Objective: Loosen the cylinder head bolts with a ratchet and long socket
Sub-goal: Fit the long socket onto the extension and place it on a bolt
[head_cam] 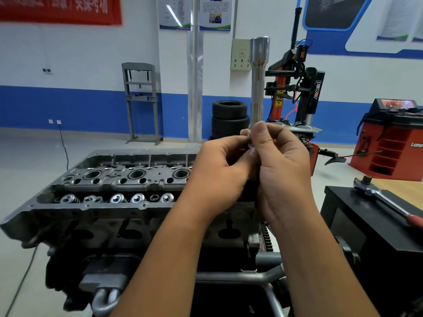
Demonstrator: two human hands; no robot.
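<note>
Writing: "power" reads in white down the black column of the tire changer; the red banner and wall posters carry print too blurred to read.
Long socket: the long socket stands upright above both hands, wide end up, its lower end hidden between the fingers.
Right hand: the right hand curls round the socket's base, thumb and forefinger pinching it.
Left hand: the left hand has curled fingers meeting the same lower end; the exact grip is hidden.
Ratchet: the ratchet lies untouched on the black cabinet at right, well apart from the hands.
Cylinder head: the cylinder head sits below and left, its right end covered by the forearms.
Background: stacked tires, a grey press frame, a red machine.
</note>
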